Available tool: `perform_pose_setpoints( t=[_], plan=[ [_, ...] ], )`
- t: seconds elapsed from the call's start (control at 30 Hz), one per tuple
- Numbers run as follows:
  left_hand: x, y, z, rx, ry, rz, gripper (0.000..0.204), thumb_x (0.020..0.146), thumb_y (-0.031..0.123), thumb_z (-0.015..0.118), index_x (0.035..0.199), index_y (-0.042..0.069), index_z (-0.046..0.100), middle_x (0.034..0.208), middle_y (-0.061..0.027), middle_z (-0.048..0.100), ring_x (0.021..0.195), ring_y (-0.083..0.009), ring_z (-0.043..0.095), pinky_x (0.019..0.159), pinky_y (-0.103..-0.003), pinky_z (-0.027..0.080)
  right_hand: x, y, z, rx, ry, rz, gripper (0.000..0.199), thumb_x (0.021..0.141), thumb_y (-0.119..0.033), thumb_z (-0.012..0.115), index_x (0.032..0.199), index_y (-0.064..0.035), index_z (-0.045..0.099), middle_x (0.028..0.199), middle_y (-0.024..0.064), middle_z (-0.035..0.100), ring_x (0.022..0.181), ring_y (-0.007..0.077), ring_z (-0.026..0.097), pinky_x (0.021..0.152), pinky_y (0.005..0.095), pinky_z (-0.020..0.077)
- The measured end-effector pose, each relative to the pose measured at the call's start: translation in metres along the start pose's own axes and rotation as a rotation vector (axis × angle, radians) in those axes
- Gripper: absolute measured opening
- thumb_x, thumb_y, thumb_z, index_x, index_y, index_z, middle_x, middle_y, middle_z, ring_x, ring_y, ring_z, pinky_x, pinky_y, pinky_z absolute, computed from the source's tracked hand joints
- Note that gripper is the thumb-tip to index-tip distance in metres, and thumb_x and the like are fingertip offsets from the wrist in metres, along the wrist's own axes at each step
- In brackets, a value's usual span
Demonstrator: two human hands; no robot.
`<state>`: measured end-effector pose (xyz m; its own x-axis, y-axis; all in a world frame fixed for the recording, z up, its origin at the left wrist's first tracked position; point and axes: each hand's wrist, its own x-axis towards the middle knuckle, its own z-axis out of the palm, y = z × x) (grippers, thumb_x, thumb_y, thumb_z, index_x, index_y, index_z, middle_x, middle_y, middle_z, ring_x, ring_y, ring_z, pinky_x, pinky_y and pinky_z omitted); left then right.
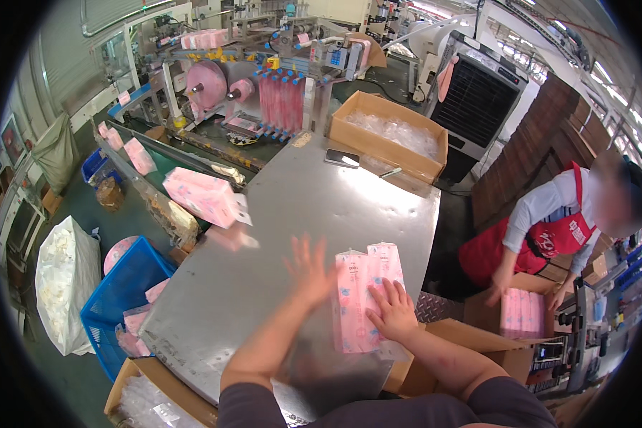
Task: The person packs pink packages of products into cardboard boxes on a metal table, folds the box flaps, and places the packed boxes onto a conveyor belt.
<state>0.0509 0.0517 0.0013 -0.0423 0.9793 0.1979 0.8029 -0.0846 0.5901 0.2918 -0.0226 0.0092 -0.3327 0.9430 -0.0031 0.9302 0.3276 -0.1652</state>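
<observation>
Two pink soft tissue packs (354, 307) stand side by side on the metal table (285, 200), right in front of me. My right hand (394, 312) lies flat on the right-hand pack, its fingers stretched out. Just left of the packs, my left hand (309, 272) is raised over the table with spread fingers, holding nothing and blurred by motion. Farther left, another pink pack (201, 196) sits at the table end of the conveyor (165, 168), and more packs trail behind it.
A blue crate (96, 321) with pink packs and a white sack (66, 285) stand at left. Cartons of clear plastic film (392, 128) sit at the far edge and lower left. An open carton (471, 339) is beside my right arm. A co-worker (542, 221) handles packs in another box.
</observation>
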Motion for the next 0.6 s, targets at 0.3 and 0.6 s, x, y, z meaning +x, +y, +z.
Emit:
perform_pose_setpoints(
  t=[0.3, 0.6],
  plan=[
    [0.101, -0.096, -0.076, 0.361, -0.088, -0.517, 0.065, 0.09, 0.07, 0.046, 0.13, 0.021, 0.059, 0.163, -0.0135, 0.009, 0.149, -0.0432, 0.002, 0.101, -0.075, 0.029, 0.006, -0.005, -0.003, 0.041, 0.027, -0.017, 0.058, 0.093, -0.05, 0.052, 0.146, -0.0288, 0.043, 0.155, 0.0156, 0.031, 0.142, 0.0412, 0.027, 0.111, 0.0554, 0.031],
    [-0.146, 0.028, -0.022, 0.272, -0.331, 0.43, 0.083, 0.079, 0.07, 0.06, 0.145, 0.021, 0.045, 0.157, -0.0089, 0.031, 0.145, -0.0406, 0.022, 0.094, -0.078, 0.03, 0.0, 0.006, -0.004, -0.007, -0.067, -0.013, 0.061, 0.096, -0.053, 0.045, 0.151, -0.0295, 0.034, 0.158, 0.0132, 0.024, 0.146, 0.0376, 0.021, 0.112, 0.0584, 0.0262]
  ],
)
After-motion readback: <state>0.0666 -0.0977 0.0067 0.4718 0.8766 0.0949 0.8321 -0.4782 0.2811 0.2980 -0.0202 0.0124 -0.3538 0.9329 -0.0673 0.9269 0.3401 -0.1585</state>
